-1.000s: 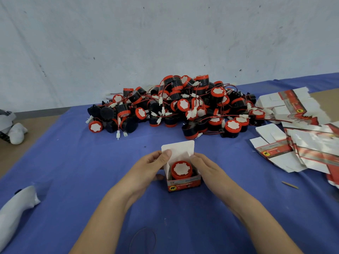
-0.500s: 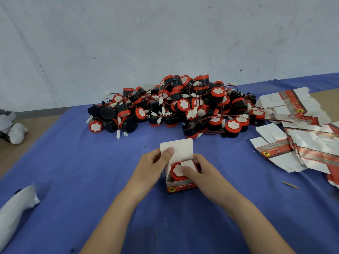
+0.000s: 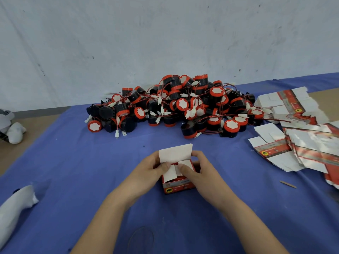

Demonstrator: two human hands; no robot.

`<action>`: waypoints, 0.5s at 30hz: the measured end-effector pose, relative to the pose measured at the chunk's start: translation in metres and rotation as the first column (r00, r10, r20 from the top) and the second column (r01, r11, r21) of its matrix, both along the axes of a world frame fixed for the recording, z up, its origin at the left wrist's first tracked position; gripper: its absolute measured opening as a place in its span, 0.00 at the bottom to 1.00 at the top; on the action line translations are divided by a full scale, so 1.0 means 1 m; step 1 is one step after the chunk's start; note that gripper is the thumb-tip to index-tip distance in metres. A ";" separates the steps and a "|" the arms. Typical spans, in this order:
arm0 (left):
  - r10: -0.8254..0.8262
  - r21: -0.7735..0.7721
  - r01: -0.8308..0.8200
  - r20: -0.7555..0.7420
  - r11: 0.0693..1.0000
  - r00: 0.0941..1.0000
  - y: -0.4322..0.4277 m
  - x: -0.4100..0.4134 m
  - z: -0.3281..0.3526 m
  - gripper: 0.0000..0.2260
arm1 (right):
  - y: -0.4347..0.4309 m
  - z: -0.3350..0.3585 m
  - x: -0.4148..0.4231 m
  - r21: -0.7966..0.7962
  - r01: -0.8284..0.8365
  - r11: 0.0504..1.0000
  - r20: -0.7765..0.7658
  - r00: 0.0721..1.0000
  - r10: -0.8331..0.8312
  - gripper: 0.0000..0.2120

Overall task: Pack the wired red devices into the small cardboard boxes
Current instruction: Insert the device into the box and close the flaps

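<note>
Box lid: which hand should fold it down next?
Probably the right hand: its fingers curl beside the upright lid at the box's far edge. Both thumbs hold the side flaps down, so it's close.

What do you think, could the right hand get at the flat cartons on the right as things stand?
Probably yes, once freed: the right hand grips the small box, thumb on a flap, and only bare blue cloth lies between it and the flat cartons on that side.

Blue-clothed table (image 3: pixel 82 171), heap of wired red devices (image 3: pixel 183 105) at back, flattened boxes (image 3: pixel 302 143) right, small cardboard box (image 3: pixel 178 186) centre, white bag (image 3: pixel 14 209) left
</note>
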State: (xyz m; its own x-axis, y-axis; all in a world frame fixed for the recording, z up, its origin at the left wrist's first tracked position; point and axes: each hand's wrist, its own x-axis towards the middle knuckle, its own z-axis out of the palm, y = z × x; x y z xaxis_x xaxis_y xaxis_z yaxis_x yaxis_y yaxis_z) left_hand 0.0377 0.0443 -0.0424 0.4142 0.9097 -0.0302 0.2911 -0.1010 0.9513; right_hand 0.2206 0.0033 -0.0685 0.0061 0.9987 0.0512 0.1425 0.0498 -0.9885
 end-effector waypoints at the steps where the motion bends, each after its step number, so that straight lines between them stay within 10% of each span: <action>1: 0.026 0.006 -0.026 0.014 1.000 1.000 -0.002 -0.002 -0.001 0.10 | 0.000 0.000 0.000 0.006 0.006 1.000 0.002 1.000 -0.006 0.11; 7: 0.114 0.215 -0.105 -0.033 0.971 0.993 -0.009 -0.002 -0.007 0.09 | -0.002 0.001 0.005 0.018 0.002 1.000 0.053 0.999 -0.003 0.02; 15: 0.113 0.202 -0.089 -0.111 0.975 0.987 -0.011 -0.011 -0.008 0.23 | -0.010 -0.006 0.017 0.009 -0.063 0.998 0.263 0.963 0.059 0.14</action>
